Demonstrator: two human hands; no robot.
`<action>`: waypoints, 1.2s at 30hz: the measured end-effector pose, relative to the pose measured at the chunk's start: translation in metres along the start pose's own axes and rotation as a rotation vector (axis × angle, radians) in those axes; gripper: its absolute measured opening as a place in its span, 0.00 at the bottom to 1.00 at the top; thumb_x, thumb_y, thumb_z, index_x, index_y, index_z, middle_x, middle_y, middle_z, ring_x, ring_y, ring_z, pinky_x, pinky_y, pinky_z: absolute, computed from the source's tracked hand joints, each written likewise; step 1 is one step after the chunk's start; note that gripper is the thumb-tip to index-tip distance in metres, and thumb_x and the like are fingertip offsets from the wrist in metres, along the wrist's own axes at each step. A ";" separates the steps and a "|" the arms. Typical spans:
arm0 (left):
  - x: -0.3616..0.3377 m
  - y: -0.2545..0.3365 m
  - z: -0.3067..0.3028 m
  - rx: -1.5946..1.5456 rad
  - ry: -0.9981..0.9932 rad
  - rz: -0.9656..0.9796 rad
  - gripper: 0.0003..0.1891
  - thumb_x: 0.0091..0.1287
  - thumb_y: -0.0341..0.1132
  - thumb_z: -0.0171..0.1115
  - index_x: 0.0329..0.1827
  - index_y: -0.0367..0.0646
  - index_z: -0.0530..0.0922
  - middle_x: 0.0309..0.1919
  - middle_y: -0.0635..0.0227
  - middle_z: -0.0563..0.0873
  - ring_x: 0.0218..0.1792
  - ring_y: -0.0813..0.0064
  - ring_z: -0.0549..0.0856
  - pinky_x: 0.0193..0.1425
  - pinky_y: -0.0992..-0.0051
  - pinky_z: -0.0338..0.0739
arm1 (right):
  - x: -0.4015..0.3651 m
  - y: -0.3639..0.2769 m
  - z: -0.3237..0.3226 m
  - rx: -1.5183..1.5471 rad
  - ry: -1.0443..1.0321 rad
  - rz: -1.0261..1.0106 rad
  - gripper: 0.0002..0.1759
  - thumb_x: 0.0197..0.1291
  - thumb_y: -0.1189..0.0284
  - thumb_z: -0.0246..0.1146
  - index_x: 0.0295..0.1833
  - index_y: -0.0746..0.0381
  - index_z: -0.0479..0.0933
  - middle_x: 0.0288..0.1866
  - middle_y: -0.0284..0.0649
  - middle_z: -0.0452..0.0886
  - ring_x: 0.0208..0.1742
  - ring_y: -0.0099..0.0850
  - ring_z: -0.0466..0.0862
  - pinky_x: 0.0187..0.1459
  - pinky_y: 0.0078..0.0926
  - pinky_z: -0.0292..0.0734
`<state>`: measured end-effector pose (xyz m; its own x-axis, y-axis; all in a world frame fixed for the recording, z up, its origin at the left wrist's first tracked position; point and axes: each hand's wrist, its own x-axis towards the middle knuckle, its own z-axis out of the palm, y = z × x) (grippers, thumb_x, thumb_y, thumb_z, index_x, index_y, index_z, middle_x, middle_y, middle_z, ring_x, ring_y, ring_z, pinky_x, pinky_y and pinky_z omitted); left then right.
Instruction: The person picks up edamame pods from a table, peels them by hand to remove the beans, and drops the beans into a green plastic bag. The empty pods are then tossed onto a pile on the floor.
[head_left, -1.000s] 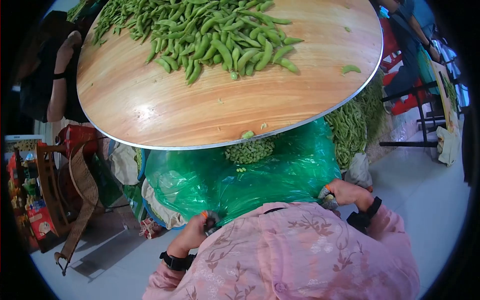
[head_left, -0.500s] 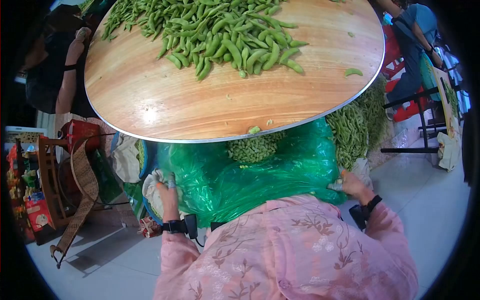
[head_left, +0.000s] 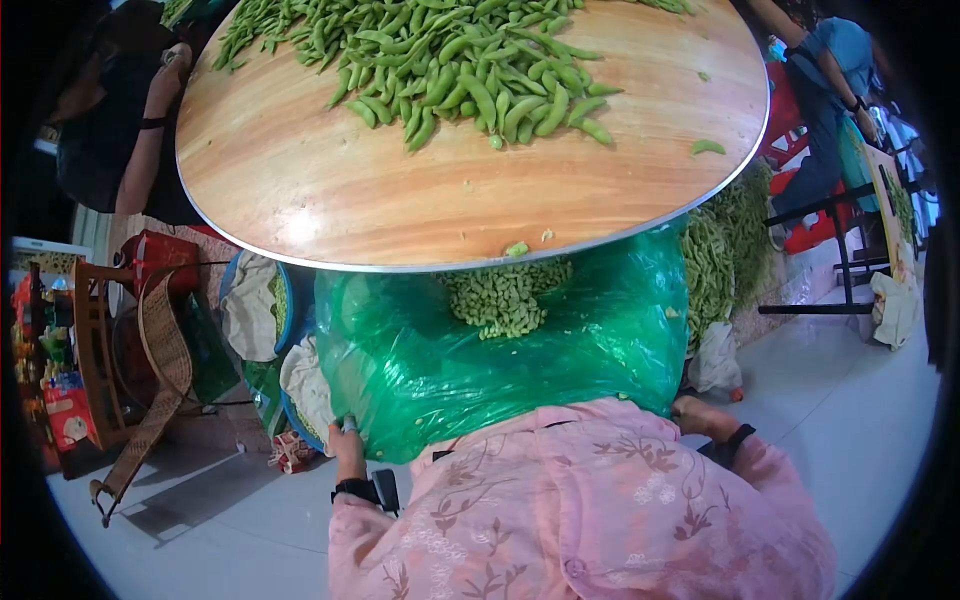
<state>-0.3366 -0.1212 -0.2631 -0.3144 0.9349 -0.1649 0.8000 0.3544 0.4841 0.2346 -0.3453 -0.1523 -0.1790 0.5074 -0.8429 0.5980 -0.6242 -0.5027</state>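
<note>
A green plastic sheet [head_left: 590, 350] lies spread over my lap below the table edge. Shelled green beans [head_left: 505, 305] sit heaped in its dip, partly hidden by the table. At the sheet's lower left edge my left hand [head_left: 347, 448] is closed on the plastic, grey wrapping on a finger. My right hand [head_left: 704, 418] is closed at the right edge of the sheet, close to my pink shirt; its fingertips are partly hidden. Above, a pile of green soybean pods [head_left: 460, 75] covers the far part of the round wooden table [head_left: 400, 210].
A blue tub [head_left: 290, 310] with a pale cloth stands at left, near a wooden chair [head_left: 95, 350]. More pods [head_left: 710, 260] are heaped at right beside a white plastic bag [head_left: 715, 360]. People sit at upper left and upper right.
Both hands have moved down towards my body. The green sheet is drawn flatter over my lap, and more of the shelled beans show.
</note>
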 end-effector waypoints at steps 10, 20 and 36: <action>0.028 0.186 -0.069 -0.292 -0.019 0.581 0.15 0.59 0.29 0.53 0.50 0.37 0.72 0.44 0.56 0.77 0.47 0.57 0.75 0.52 0.69 0.67 | 0.016 -0.016 -0.088 -0.141 1.111 -0.301 0.23 0.49 0.68 0.63 0.50 0.67 0.71 0.33 0.44 0.80 0.34 0.30 0.79 0.36 0.27 0.72; 0.057 0.163 0.036 -0.343 -0.209 0.488 0.24 0.63 0.37 0.50 0.60 0.34 0.62 0.58 0.50 0.66 0.61 0.59 0.64 0.63 0.68 0.55 | 0.114 -0.001 -0.076 -0.075 1.204 -0.335 0.33 0.54 0.63 0.61 0.61 0.68 0.60 0.31 0.39 0.78 0.25 0.27 0.75 0.29 0.25 0.70; -0.043 0.344 -0.198 -0.591 0.092 1.282 0.07 0.54 0.33 0.53 0.28 0.40 0.75 0.21 0.69 0.77 0.20 0.81 0.74 0.21 0.79 0.64 | -0.025 -0.174 -0.122 -0.050 1.049 -0.619 0.13 0.47 0.75 0.62 0.41 0.66 0.76 0.26 0.40 0.77 0.27 0.28 0.76 0.30 0.21 0.70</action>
<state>-0.1494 -0.0434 0.0802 0.4064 0.5841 0.7026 0.2302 -0.8097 0.5399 0.2305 -0.1765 -0.0200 0.2598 0.9592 0.1116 0.6689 -0.0954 -0.7372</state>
